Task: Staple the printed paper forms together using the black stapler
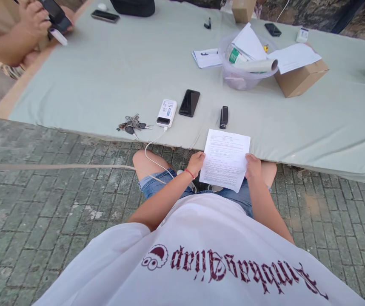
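Note:
I hold a printed white sheet of paper (225, 158) over my lap, at the near edge of a table covered in pale green cloth (112, 80). My left hand (195, 162) grips the sheet's left edge; a red string circles that wrist. My right hand (252, 166) grips its right edge. On the table just beyond the sheet lie a small black stapler (223, 117), a black phone (189, 102) and a white power bank (166, 113) whose white cable runs down to my lap. A bunch of keys (133, 124) lies to their left.
A clear plastic tub (244, 63) with papers and a rolled sheet stands farther back, beside a cardboard box (300, 78) under loose paper. Another person's hands (34, 19) hold a dark device at the far left corner. More phones lie on the table. Paving bricks cover the ground.

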Demonstrator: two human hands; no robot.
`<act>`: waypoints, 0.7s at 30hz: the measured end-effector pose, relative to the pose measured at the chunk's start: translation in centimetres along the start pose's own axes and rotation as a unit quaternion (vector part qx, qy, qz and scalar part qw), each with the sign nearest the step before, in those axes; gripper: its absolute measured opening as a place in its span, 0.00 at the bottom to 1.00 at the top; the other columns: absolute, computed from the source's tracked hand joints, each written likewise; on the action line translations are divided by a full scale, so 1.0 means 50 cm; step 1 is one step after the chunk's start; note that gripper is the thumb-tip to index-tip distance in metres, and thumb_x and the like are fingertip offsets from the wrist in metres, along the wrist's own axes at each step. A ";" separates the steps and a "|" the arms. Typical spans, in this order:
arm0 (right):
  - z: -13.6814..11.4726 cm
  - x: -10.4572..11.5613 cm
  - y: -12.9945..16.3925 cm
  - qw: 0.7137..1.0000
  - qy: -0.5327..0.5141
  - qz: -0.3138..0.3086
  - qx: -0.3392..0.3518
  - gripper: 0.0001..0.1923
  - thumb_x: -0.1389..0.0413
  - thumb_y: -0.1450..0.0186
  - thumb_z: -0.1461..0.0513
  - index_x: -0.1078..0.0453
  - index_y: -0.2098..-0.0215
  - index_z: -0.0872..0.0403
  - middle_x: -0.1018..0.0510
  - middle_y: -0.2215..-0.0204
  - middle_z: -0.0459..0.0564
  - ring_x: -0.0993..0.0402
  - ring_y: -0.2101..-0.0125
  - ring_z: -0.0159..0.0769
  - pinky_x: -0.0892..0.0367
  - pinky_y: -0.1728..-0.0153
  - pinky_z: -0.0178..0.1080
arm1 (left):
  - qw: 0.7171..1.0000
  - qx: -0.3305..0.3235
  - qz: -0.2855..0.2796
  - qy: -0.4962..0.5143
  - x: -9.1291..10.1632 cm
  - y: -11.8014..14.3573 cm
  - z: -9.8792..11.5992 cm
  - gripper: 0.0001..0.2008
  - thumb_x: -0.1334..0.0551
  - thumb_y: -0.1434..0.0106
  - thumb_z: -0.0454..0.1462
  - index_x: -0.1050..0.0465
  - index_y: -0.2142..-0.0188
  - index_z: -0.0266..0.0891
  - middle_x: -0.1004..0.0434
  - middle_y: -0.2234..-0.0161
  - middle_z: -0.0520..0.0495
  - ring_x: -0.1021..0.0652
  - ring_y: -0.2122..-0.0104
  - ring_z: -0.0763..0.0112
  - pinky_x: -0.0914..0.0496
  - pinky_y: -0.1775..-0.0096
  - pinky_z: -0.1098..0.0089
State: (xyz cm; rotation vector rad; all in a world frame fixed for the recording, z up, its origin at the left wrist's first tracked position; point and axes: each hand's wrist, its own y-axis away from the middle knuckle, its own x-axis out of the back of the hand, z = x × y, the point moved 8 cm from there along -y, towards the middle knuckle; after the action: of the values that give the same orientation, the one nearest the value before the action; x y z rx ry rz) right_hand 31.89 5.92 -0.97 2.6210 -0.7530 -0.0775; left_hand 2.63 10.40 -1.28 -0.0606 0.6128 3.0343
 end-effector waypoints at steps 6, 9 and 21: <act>-0.012 -0.009 0.002 0.999 0.034 -0.021 0.006 0.16 0.37 0.47 0.48 0.30 0.70 0.49 0.26 0.77 0.44 0.29 0.72 0.38 0.31 0.71 0.40 | 0.997 0.032 0.007 0.071 -0.002 0.002 -0.030 0.09 0.36 0.39 0.40 0.28 0.74 0.38 0.28 0.75 0.53 0.30 0.71 0.71 0.35 0.63 0.70; -0.031 -0.003 0.000 0.995 0.093 -0.025 0.020 0.14 0.39 0.44 0.49 0.32 0.72 0.49 0.31 0.80 0.43 0.33 0.74 0.38 0.35 0.75 0.39 | 0.994 0.049 -0.004 0.099 -0.010 0.005 -0.034 0.09 0.35 0.40 0.40 0.28 0.73 0.38 0.27 0.74 0.53 0.29 0.71 0.70 0.34 0.62 0.69; -0.101 -0.017 -0.070 0.972 0.225 -0.031 0.064 0.12 0.44 0.39 0.54 0.38 0.76 0.49 0.38 0.79 0.44 0.43 0.73 0.35 0.44 0.74 0.39 | 0.990 0.056 0.028 0.125 -0.033 -0.008 -0.003 0.10 0.36 0.39 0.38 0.31 0.76 0.38 0.30 0.77 0.54 0.32 0.73 0.73 0.36 0.66 0.71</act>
State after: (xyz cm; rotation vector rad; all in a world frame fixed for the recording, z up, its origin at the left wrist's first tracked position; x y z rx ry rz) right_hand 33.72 10.92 2.22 2.6323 -0.5287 0.5472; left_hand 4.29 10.66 -1.49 -0.4328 0.8130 3.0629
